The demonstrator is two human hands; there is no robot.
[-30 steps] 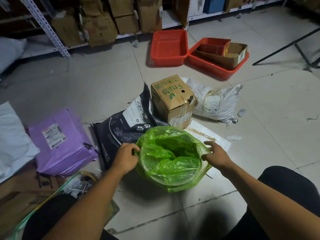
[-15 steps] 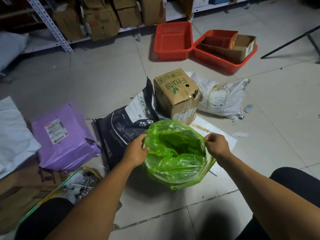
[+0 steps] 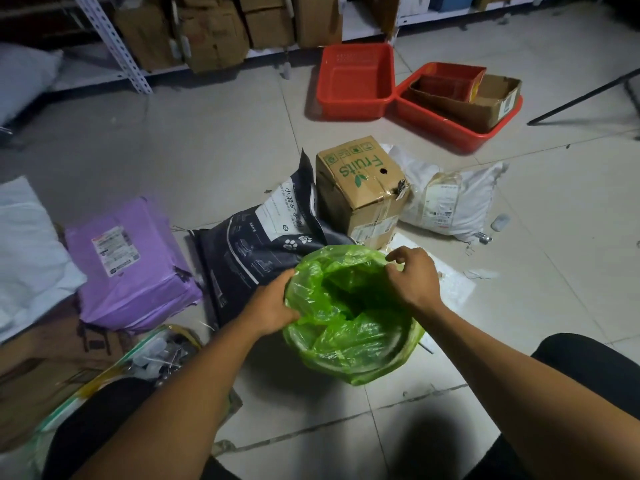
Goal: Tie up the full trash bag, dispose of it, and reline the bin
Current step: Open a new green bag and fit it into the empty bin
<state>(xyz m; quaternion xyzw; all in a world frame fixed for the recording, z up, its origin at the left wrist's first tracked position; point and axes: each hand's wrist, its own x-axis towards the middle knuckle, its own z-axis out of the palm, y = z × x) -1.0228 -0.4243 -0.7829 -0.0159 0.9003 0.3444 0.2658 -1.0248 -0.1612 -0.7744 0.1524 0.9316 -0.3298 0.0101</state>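
Between the two hands stands the bin, its rim wrapped by a green trash bag [image 3: 349,337]. Left hand [image 3: 273,308] closes its fingers on the bag's left edge; right hand [image 3: 414,277] pinches the far right edge between thumb and fingers. Just beyond the left hand lies a dark pet-food sack [image 3: 256,251], and beyond the right hand a "Fruits" carton [image 3: 360,188].

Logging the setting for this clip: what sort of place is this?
Probably a stockroom or parcel storage room: metal shelving stacked with cardboard boxes, wrapped parcels on the tiled floor, and red plastic bins.
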